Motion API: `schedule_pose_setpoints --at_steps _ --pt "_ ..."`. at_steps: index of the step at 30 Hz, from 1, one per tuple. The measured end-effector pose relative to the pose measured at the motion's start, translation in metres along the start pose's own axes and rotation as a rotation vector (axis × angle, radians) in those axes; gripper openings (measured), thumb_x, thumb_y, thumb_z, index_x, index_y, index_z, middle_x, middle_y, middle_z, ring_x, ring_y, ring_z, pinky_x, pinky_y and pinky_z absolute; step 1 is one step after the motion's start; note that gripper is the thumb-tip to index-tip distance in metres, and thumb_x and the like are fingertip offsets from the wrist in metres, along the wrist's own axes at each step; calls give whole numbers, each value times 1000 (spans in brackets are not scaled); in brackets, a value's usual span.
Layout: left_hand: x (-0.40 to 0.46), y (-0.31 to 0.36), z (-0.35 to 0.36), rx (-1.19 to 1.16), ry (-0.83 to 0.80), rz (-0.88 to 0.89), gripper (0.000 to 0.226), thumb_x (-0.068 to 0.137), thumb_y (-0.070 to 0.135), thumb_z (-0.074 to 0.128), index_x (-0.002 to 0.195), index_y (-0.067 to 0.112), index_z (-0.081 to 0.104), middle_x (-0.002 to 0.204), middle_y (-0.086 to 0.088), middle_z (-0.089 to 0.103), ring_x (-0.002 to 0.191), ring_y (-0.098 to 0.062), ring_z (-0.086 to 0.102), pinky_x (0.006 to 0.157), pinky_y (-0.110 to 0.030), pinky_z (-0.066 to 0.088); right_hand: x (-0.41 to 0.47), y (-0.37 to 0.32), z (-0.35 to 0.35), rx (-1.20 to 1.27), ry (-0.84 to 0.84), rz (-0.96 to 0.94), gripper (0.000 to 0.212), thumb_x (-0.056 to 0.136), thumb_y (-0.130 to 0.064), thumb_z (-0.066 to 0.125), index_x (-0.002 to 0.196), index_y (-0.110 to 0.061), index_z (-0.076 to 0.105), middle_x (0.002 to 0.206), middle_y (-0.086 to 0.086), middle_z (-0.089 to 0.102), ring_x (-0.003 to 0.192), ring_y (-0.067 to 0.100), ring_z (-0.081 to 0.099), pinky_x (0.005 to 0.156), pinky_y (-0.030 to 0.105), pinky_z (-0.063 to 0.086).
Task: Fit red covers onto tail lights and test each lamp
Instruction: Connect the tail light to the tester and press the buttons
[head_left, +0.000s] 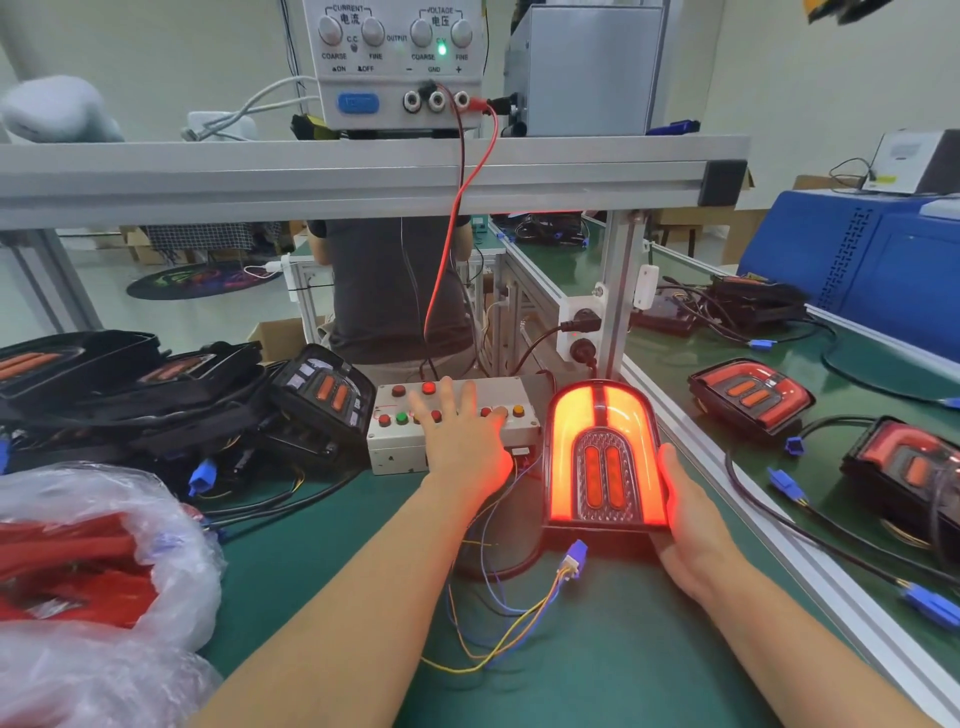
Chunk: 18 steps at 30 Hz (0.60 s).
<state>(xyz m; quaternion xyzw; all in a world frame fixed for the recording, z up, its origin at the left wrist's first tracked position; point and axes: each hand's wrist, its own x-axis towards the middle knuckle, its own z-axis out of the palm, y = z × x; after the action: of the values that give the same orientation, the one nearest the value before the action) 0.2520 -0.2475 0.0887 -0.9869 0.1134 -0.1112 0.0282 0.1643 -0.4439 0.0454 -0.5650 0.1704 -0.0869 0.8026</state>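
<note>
Left hand (460, 441) flat, fingers spread wide, pressing on button box (452, 423). Right hand (691, 525) grips right edge of lit tail light (605, 457), glowing red on green mat (597, 649).

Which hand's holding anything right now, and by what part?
The right hand holds the lit tail light by its right edge. The left hand holds nothing; its straight fingers rest on the button box.
</note>
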Motion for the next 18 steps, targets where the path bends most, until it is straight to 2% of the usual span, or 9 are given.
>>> schedule_pose_setpoints --at_steps 2,4,7,8,10,12,14,16,18 --pt "-4 -2 -8 -44 -12 3 54 91 32 46 143 36 34 160 -8 6 145 -35 -7 106 -66 -16 -1 -3 -1 -24 22 32 45 101 -48 38 101 -16 69 85 2 77 73 13 74 66 31 51" --pt "-13 -2 -18 -198 16 6 48 94 38 42 142 31 37 155 -7 20 144 -30 8 112 -59 0 -2 -5 -2 -57 53 71 45 101 -49 39 99 -15 70 84 4 77 69 15 74 64 33 51" --pt "-40 1 -37 -498 -89 160 51 83 68 42 110 31 64 114 3 60 113 -19 47 98 -43 28 -3 -8 -4 -80 108 122 44 100 -48 41 100 -14 68 82 8 77 74 22 72 67 38 53" --pt "-54 3 -42 -531 -182 221 60 72 78 41 101 32 66 98 10 62 100 -14 52 92 -39 30 -3 -10 -4 -75 131 137 43 100 -47 42 101 -13 68 82 9 76 78 25 71 67 39 54" --pt "-82 6 -45 -488 -360 322 70 58 86 49 103 33 60 84 19 55 86 -10 49 85 -34 28 -5 -12 -2 -61 160 164 41 101 -44 43 101 -11 67 85 12 75 82 28 69 66 40 55" --pt "-100 11 -41 -386 -445 396 72 61 75 65 114 29 53 85 16 54 83 -13 48 80 -32 28 -7 -14 -1 -47 187 183 37 102 -41 43 99 -11 65 86 13 73 80 27 67 60 40 56" --pt "-108 15 -35 -377 -437 385 60 72 53 71 120 24 52 96 6 63 91 -19 55 76 -32 34 -10 -15 -1 -34 200 206 35 103 -38 42 96 -12 65 87 13 71 80 27 67 51 39 58" --pt "-107 12 -34 -481 -389 323 36 83 28 63 117 21 60 103 -4 67 95 -25 59 77 -32 44 -13 -18 -2 -49 195 221 34 103 -36 42 96 -11 64 90 14 70 82 28 66 48 39 59" --pt "-104 2 -33 -646 -360 251 32 86 9 50 113 20 64 95 -7 69 75 -22 60 77 -32 51 -14 -22 -4 -119 173 218 29 104 -31 42 98 -11 63 92 14 69 80 27 65 47 38 58"
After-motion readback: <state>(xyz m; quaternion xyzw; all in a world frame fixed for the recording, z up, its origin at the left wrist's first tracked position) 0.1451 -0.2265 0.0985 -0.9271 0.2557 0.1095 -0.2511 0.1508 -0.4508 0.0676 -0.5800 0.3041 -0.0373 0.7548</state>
